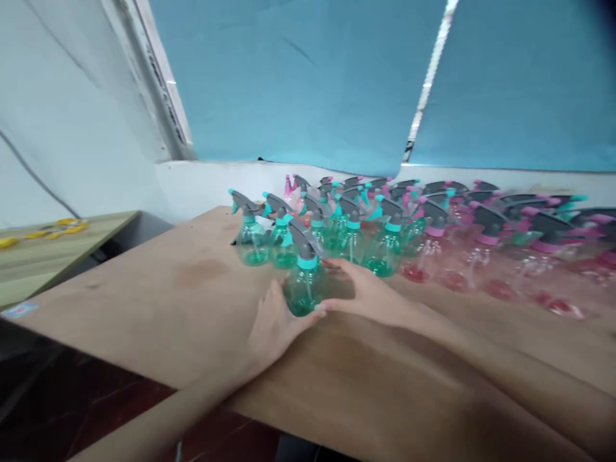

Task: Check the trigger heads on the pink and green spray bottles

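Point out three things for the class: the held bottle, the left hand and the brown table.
Held bottle (304,287): head view, on its green body.
Left hand (273,326): head view, on the middle of the hand.
Brown table (178,317): head view, on its bare top.

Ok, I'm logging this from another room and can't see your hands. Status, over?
Left hand and right hand cupped around green spray bottle. Bottle upright. Other spray bottles crowded behind and rightward.
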A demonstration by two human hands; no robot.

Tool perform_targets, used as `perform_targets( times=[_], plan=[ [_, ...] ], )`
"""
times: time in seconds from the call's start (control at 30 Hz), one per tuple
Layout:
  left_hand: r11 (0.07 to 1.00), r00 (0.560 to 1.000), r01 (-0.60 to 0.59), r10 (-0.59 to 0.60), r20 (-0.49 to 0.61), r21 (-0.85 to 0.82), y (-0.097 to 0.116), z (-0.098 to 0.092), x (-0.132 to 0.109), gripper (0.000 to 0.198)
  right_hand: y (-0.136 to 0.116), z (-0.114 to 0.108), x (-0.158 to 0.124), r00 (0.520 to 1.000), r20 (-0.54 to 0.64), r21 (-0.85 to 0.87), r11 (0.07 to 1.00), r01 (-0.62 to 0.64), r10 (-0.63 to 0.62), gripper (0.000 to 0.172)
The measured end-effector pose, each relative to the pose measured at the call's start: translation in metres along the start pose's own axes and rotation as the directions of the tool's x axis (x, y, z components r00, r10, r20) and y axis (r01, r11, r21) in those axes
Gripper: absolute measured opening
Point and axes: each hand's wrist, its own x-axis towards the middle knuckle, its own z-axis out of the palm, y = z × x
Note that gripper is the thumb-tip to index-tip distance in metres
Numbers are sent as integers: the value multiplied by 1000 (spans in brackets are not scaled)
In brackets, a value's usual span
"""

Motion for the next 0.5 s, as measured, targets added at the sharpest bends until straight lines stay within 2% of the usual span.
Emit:
perform_targets(
  times=[0.1, 0.23, 0.33, 0.5],
  plan=[
    [999, 993, -32, 34, 116, -21, 35, 31, 4, 76, 2, -18, -11, 983, -175, 68, 997, -37, 48, 80],
    [996, 959, -83, 90, 270, -37, 74, 67, 8, 75, 11, -39, -29, 935, -341, 168, 985, -45, 101, 63],
    [988, 934, -138, 153, 322, -68, 94, 86, 9, 74, 23, -52, -42, 886, -439, 197, 978, -66, 148, 47],
    [967, 902, -231, 255, 349, -110, 117, 109, 7, 78, 39, -69, -61, 839, -526, 75, 990, -120, 141, 26]
  ],
)
